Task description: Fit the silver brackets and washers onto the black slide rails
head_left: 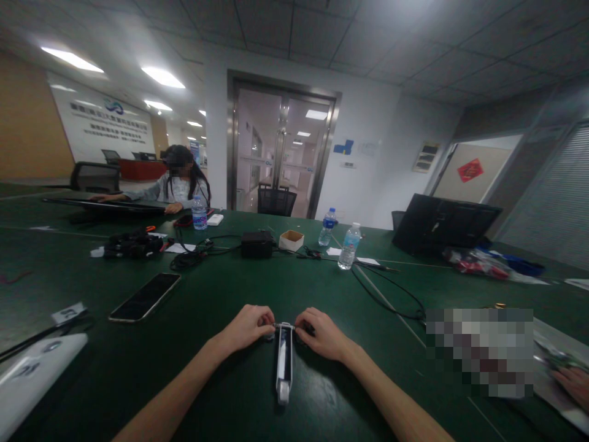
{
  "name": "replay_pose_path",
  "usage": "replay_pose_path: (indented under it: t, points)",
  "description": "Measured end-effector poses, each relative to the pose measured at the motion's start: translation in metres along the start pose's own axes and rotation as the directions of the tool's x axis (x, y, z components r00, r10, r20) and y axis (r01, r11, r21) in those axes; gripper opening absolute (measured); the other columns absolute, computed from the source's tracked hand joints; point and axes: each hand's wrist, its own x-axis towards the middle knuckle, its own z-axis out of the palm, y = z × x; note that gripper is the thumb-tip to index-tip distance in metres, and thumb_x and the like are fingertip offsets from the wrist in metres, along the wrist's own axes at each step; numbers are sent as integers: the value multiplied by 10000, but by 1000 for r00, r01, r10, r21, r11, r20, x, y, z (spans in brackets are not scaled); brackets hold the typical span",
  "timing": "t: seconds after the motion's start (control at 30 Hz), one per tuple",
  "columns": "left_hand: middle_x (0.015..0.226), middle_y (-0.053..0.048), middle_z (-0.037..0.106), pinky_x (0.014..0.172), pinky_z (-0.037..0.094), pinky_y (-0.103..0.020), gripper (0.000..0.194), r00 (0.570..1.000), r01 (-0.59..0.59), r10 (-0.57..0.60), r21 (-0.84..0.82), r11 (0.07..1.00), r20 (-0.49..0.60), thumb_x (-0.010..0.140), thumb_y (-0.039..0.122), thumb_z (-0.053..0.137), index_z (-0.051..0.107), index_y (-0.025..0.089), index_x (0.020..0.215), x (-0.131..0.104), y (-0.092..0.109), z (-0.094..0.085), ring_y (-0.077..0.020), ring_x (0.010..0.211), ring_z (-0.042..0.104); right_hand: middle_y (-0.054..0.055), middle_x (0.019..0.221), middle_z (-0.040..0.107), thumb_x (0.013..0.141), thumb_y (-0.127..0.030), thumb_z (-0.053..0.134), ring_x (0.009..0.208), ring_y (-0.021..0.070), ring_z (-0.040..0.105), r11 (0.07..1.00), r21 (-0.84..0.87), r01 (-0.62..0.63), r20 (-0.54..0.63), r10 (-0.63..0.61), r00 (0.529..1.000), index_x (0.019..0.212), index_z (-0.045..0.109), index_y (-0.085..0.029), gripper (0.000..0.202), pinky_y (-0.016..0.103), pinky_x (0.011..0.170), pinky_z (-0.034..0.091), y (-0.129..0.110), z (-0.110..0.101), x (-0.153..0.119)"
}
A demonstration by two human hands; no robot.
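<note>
The left hand (251,325) and right hand (322,334) flank the far end of a narrow white object (283,362) on the green counter (216,288).

Black smartphone (145,298), black box (257,244), open cardboard box (291,240), clear bottle (350,247) on green table (221,276).

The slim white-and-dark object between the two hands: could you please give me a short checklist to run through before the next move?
1. Left hand at the far end of the slim white-and-dark object, on its left side: ok.
2. Right hand at the same end, on the right side: ok.
3. Firm grip in both hands: cannot tell; the fingertips and the small parts there are too hard to make out.
4. Object's whole length resting on the green table: cannot tell from this view.
5. Phone apart from the left hand: ok, it lies farther left.
6. Nearest bottle upright and apart from the right hand: ok.
</note>
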Motion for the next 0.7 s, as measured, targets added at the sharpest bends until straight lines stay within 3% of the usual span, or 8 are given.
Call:
replay_pose_path:
  t: [0.27,0.7]
  points:
    - [799,-17,666,602,442,-226,251,998,64,-64,-24,998,-7,781,334,577,655,150,932,1,3,0,-158,707,601,39,851,605,862,-205,549,812,162,540,1000,-8,21,-17,-21,1000,896,617,-180,80,270,715,434,1,2,0]
    - [939,-32,680,736,432,-229,270,1000,-21,20,103,994,6,898,323,470,696,188,958,-2,7,-4,-160,858,610,38,855,600,863,-202,550,815,160,543,1000,-2,6,-12,-6,1000,895,617,-178,78,260,707,434,-3,-2,1]
